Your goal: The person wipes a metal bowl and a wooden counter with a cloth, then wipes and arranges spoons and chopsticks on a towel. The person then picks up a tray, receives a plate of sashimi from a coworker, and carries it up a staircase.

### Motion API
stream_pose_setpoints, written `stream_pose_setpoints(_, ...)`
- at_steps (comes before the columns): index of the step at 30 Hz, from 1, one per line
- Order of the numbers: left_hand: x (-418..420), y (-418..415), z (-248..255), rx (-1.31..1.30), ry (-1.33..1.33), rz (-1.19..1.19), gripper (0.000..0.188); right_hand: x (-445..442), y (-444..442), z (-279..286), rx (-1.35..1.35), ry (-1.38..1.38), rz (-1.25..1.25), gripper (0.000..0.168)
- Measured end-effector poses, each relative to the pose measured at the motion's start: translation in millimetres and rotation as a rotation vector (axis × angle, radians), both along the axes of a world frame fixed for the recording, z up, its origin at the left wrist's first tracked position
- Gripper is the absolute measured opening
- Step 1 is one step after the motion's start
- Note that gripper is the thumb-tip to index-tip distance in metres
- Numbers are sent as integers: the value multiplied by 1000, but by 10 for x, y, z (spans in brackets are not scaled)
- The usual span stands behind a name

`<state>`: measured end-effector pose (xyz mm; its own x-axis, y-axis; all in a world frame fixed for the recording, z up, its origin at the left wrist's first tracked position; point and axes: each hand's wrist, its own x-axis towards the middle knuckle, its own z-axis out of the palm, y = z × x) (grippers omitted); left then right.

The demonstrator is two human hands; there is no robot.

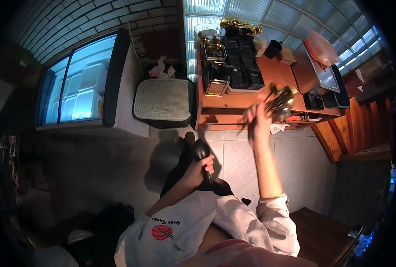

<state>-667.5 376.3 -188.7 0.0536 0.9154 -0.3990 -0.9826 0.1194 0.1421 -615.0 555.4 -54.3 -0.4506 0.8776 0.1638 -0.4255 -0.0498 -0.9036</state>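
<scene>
My left hand [198, 170] grips black spoons [202, 149] by the handles in front of my body, bowls pointing away from me. They look stacked together, so I cannot tell how many there are. My right hand [258, 125] is stretched out over the front edge of a wooden counter [275, 75]. Closed in it is a bunch of shiny gold cutlery [281, 101], blurred by motion, with round spoon bowls to the right. Left of that hand, on the counter, stand black compartment bins [241, 61] and a gold wire basket [217, 87] of dark utensils.
More gold cutlery [214, 50] stands in a holder behind. A metal box [313, 66] carries a pinkish plastic tub [321, 48] at right. Left are a lidded woven-pattern basket [163, 100] and a lit glass-topped freezer [81, 83]. Open shelves [224, 118] run under the counter.
</scene>
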Motion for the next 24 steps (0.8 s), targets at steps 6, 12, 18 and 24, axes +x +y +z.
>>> stream_pose_setpoints(6,-1559,571,21,-54,199,238,9,-1377,1351,621,339,33,97,12)
stream_pose_setpoints(12,-2614,1080,428,-128,385,454,8,-2081,2345,-298,400,-493,85,21)
stream_pose_setpoints(18,-2766,1345,520,-111,366,545,7,-2197,2302,-530,304,-644,260,18)
stream_pose_setpoints(24,-2719,1749,599,-34,359,569,7,-2133,2374,-376,274,-563,346,28)
